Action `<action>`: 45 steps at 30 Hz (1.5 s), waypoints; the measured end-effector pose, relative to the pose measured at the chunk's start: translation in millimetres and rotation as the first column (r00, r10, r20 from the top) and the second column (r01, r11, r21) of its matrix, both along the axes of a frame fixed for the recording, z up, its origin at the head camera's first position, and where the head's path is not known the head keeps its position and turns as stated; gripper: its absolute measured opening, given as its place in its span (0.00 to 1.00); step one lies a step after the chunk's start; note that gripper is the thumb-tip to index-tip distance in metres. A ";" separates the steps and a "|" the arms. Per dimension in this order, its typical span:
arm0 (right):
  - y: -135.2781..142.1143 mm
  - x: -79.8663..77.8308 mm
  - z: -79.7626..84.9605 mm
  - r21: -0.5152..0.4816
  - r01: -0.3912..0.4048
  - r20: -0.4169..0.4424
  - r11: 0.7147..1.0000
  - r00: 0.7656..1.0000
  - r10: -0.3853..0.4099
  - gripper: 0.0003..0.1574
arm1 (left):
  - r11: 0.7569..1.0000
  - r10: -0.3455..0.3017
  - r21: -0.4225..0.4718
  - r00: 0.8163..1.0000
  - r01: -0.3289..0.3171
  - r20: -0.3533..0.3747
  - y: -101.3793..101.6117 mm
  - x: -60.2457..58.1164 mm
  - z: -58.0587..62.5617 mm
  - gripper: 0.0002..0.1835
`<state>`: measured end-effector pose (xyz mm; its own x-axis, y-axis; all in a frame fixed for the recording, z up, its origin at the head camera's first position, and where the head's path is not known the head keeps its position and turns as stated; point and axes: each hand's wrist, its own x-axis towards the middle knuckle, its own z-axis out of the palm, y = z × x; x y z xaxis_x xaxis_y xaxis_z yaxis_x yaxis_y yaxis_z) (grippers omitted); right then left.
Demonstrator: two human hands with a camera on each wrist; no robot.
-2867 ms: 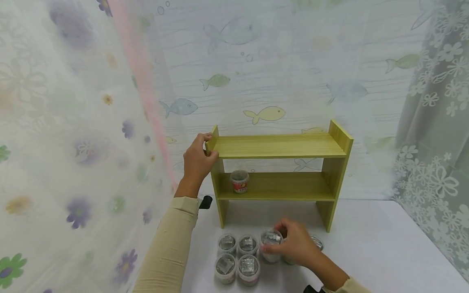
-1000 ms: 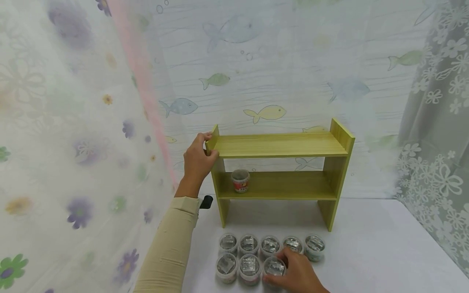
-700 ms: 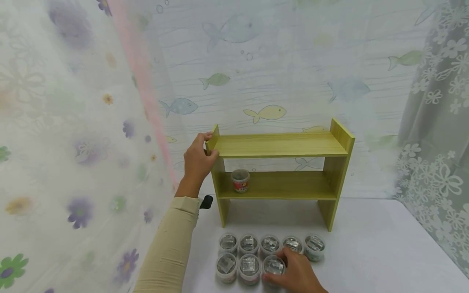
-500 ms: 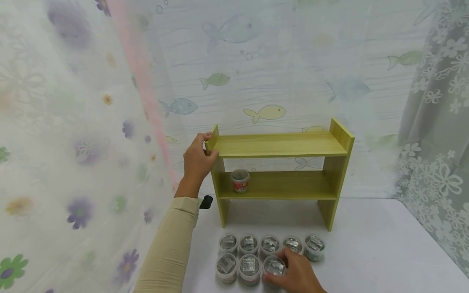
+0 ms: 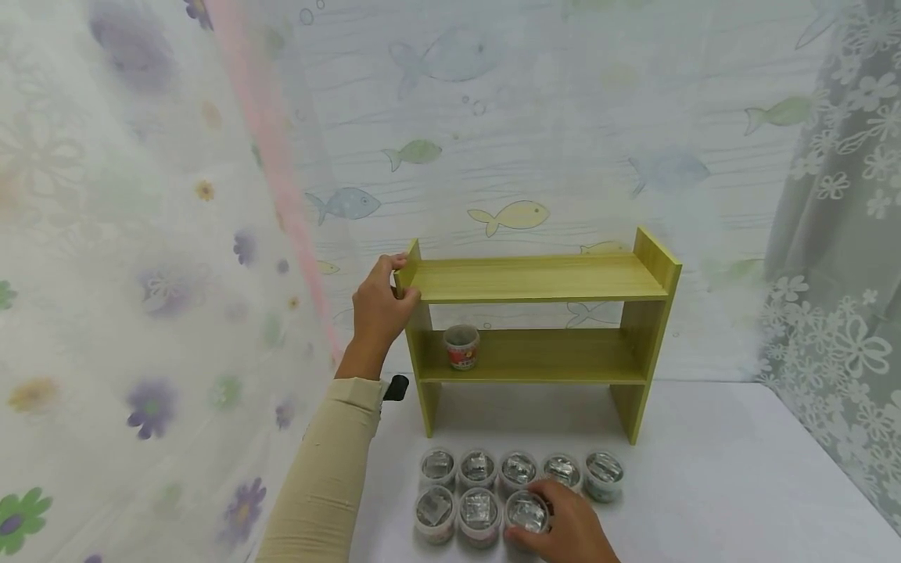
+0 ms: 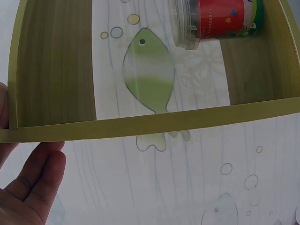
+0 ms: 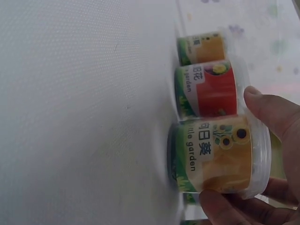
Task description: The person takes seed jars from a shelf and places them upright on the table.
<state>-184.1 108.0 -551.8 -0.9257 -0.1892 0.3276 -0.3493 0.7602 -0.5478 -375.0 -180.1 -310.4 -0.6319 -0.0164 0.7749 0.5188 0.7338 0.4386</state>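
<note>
My left hand grips the upper left end of a yellow-green two-tier wooden shelf, thumb in front. In the left wrist view its fingers lie along the panel edge. My right hand holds a clear plastic tub with a silvery packet inside, at the right end of the front row. In the right wrist view this tub has an orange sunflower label, thumb and fingers spread around its rim and side. Beside it stands a red-labelled tub.
More tubs with silvery packets stand in two rows before the shelf, including a front-left tub and a back-right tub. One red-labelled tub sits on the lower tier. White cloth covers the table; printed curtains hang behind and beside it.
Since the oldest frame, my right hand has come from the back row toward me and holds a tub in the front row. Over the last second it barely moves. The left hand stays put.
</note>
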 end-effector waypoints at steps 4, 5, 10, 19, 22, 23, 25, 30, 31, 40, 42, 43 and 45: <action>-1.1 2.0 2.1 0.000 0.000 -0.001 1.000 1.000 0.000 0.44 | 1.000 -0.001 0.000 1.000 0.001 -0.004 0.0 -0.3 0.5 0.21; -1.4 2.7 2.8 0.007 0.003 0.003 1.000 1.000 -0.003 0.45 | 1.000 -0.001 -0.001 1.000 0.001 -0.005 0.0 -0.2 0.5 0.21; -4.0 8.2 11.9 0.087 0.068 0.011 0.994 0.998 -0.070 0.49 | 1.000 -0.012 -0.007 1.000 0.012 -0.006 -0.1 1.1 -0.3 0.21; -4.0 -6.7 52.5 0.149 0.134 -0.127 0.980 0.985 -0.116 0.41 | 1.000 -0.023 -0.009 1.000 0.023 -0.013 -1.6 1.0 -1.5 0.20; -5.7 -20.3 67.5 0.098 0.122 -0.140 0.988 0.984 -0.108 0.35 | 1.000 -0.026 -0.008 1.000 0.026 -0.015 -1.8 1.3 -2.2 0.20; -6.6 -25.4 71.6 0.085 0.121 -0.151 0.989 0.983 -0.107 0.34 | 1.000 -0.026 -0.007 1.000 0.026 -0.016 -1.7 1.6 -2.3 0.20; -8.8 -36.3 78.9 0.056 0.113 -0.167 0.992 0.981 -0.103 0.34 | 1.000 -0.026 -0.006 1.000 0.026 -0.015 -1.6 1.9 -2.1 0.20; -15.6 -62.3 93.0 -0.034 0.061 -0.145 0.998 0.987 -0.065 0.35 | 1.000 -0.019 -0.013 1.000 0.019 -0.012 -1.6 1.6 -1.5 0.20; -17.1 -66.9 95.9 -0.055 0.048 -0.134 0.997 0.990 -0.055 0.36 | 1.000 -0.018 -0.013 1.000 0.018 -0.009 -1.3 1.7 -1.4 0.20; -31.5 -102.6 109.9 -0.158 0.009 -0.107 0.987 0.994 -0.026 0.41 | 1.000 -0.021 -0.010 1.000 0.021 -0.004 -0.7 2.3 -1.3 0.21; -34.2 -107.0 112.3 -0.178 0.002 -0.109 0.984 0.994 -0.022 0.42 | 1.000 -0.021 -0.010 1.000 0.021 -0.003 -0.7 2.6 -1.1 0.21; -35.3 -109.1 113.3 -0.187 -0.002 -0.110 0.982 0.994 -0.019 0.42 | 1.000 -0.022 -0.011 1.000 0.022 -0.003 -0.6 2.8 -1.0 0.21; -37.4 -113.4 114.7 -0.198 -0.008 -0.107 0.980 0.994 -0.013 0.43 | 1.000 -0.024 -0.008 1.000 0.024 -0.001 -0.5 4.0 -0.3 0.21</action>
<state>-297.6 70.6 -437.2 -0.8835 -0.1083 0.4557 -0.4124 0.6412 -0.6472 -371.0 -180.6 -310.7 -0.6310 0.0046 0.7758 0.5368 0.7245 0.4324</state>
